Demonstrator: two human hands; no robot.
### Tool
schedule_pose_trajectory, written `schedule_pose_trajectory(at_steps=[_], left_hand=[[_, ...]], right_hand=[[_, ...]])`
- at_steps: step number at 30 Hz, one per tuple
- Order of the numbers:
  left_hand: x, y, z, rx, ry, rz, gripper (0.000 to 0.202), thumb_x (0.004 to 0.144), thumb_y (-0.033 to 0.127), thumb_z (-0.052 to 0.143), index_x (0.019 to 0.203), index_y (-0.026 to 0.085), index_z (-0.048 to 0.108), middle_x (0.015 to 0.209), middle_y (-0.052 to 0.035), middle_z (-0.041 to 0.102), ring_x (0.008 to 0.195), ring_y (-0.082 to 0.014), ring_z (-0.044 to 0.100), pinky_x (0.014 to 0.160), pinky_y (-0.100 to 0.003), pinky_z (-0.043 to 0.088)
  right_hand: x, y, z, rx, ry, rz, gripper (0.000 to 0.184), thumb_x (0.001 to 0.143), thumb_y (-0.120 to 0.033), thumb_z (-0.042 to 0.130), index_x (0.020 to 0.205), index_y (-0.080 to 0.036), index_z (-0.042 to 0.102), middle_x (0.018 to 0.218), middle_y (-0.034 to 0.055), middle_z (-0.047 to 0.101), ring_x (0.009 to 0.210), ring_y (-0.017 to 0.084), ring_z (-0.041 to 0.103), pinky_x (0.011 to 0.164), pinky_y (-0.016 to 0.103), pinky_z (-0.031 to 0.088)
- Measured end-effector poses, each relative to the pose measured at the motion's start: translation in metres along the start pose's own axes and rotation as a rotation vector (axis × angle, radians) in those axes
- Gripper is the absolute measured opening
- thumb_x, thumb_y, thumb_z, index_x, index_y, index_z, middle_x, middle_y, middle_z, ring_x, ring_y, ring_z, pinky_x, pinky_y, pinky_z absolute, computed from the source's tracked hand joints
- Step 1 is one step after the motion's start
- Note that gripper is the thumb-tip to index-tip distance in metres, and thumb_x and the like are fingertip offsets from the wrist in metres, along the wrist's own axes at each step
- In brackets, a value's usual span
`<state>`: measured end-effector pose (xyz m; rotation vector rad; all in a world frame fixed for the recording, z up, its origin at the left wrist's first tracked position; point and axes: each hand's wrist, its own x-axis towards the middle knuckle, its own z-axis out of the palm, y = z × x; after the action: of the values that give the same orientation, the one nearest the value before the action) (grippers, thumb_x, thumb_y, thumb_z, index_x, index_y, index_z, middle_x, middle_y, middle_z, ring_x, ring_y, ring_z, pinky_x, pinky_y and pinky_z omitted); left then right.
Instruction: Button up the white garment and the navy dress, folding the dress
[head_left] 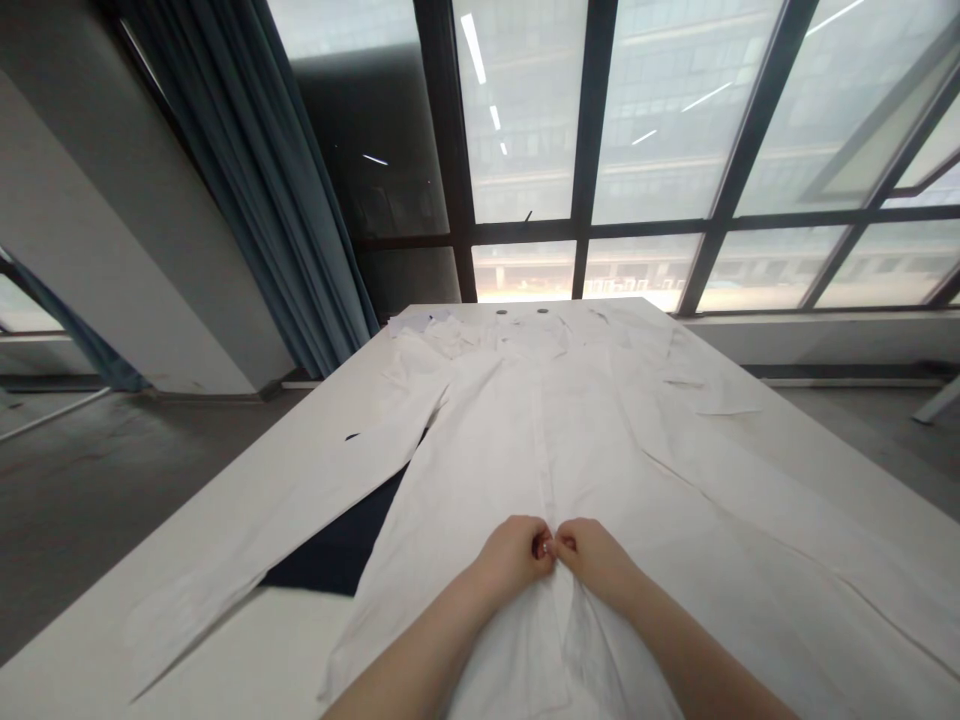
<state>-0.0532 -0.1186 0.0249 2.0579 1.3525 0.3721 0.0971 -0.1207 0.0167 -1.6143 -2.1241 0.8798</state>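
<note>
A long white shirt-like garment [487, 460] lies spread on a white table, its sleeves reaching out to both sides. Down its middle runs the front placket [541, 440]. My left hand [521, 548] is closed, its fingers pinching the placket from the left. Close against it, my right hand [592, 555] pinches the same strip from the right. The fingertips of both hands meet there, and the cloth is gathered into folds just below them. Whether a button is between the fingers is too small to make out.
Dark navy cloth [337, 540] shows between the left sleeve [292, 500] and the garment's body. Two small dark round objects [542, 311] sit at the far end of the white table [300, 650]. Beyond are windows [525, 120] and a blue curtain [255, 170].
</note>
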Motion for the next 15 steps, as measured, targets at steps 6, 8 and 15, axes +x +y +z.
schedule_pose_trajectory(at_steps=[6,8,15], left_hand=[[0.003,-0.007,0.003,-0.124,-0.043,0.002,0.010,0.061,0.021,0.050,0.067,0.015,0.054,0.057,0.0043,0.049,0.051,-0.0074,0.041,0.048,-0.019,0.029],[0.003,-0.009,0.002,-0.152,-0.047,-0.008,0.011,0.062,0.022,0.050,0.067,0.014,0.054,0.057,0.0044,0.048,0.051,-0.0073,0.040,0.048,-0.018,0.029],[-0.004,-0.021,-0.027,-0.155,-0.177,0.020,0.010,0.061,0.018,0.047,0.068,0.015,0.054,0.058,0.0047,0.046,0.053,-0.0072,0.040,0.047,-0.018,0.028]], right_hand=[[0.006,0.004,0.003,0.169,0.000,0.017,0.027,0.069,-0.030,0.044,0.046,-0.016,0.043,0.045,-0.0040,0.036,0.048,0.008,0.032,0.047,0.022,0.021],[0.008,0.003,0.001,0.248,-0.020,0.018,0.028,0.069,-0.031,0.042,0.046,-0.016,0.041,0.046,-0.0044,0.034,0.048,0.008,0.031,0.047,0.022,0.021],[0.006,0.011,-0.029,0.070,0.009,0.181,0.024,0.068,-0.026,0.041,0.046,-0.017,0.041,0.044,-0.0033,0.037,0.045,0.009,0.035,0.045,0.023,0.022]])
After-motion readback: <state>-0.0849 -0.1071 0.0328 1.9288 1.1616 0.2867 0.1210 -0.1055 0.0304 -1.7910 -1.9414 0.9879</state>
